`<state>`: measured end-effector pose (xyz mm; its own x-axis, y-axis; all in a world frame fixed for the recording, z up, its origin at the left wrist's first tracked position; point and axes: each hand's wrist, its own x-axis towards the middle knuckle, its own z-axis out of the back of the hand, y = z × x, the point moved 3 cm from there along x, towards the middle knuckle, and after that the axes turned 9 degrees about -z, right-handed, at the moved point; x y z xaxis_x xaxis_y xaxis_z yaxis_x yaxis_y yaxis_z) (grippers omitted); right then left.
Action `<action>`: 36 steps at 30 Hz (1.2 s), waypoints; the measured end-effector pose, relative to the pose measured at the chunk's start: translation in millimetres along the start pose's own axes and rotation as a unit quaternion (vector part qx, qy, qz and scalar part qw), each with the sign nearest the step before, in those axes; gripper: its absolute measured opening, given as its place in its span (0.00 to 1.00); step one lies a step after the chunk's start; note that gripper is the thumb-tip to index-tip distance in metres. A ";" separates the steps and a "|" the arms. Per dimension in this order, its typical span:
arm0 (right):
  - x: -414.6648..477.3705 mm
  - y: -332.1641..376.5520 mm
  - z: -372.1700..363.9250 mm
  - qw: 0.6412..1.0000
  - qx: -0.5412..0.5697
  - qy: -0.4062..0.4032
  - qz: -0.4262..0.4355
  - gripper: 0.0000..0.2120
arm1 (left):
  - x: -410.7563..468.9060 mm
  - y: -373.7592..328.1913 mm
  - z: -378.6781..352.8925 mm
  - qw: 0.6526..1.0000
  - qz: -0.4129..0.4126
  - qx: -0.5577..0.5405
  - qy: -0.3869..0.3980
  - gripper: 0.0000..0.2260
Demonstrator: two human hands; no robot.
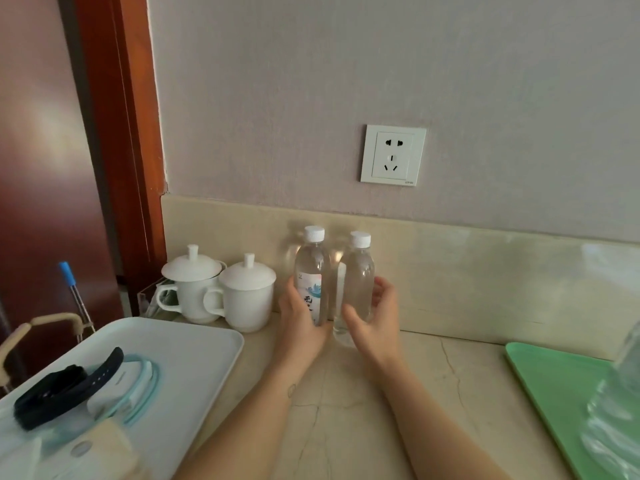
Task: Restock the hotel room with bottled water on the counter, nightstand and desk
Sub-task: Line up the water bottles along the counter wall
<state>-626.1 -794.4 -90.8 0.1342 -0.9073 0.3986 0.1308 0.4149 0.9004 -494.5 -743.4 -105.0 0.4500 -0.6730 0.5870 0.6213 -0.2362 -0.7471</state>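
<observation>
Head camera gives me the labelled bottle (311,268) and the plain bottle (358,271) upright on the counter (433,375), side by side against the backsplash. My left hand (299,327) wraps the labelled bottle low down; my right hand (375,320) cups the plain bottle, thumb in front, fingers behind. Lidded white cups (247,292) stand just left, a pale tray (194,344) nearer me, a green tray (554,382) far right.

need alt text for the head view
A left hand and right hand each hold an upright water bottle, left bottle and right bottle, side by side on a beige counter by the wall. Two lidded white cups stand left of them.
</observation>
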 end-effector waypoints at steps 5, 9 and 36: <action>0.3 -20.4 3.8 0.994 -0.067 0.074 -0.050 0.30 | 1.3 3.3 1.7 1.000 -0.012 0.013 0.015 0.44; -0.5 -23.2 -0.3 0.986 -0.148 0.080 -0.006 0.28 | 3.3 8.9 -0.8 1.000 -0.021 0.013 0.007 0.42; -0.6 -23.4 -2.4 0.986 -0.154 0.045 -0.054 0.29 | 1.7 13.7 4.9 0.999 -0.035 -0.019 0.033 0.39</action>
<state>-626.9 -803.4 -112.5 0.1885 -0.9431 0.2737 0.4388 0.3303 0.8357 -482.1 -744.4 -112.7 0.3626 -0.6978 0.6177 0.6241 -0.3103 -0.7170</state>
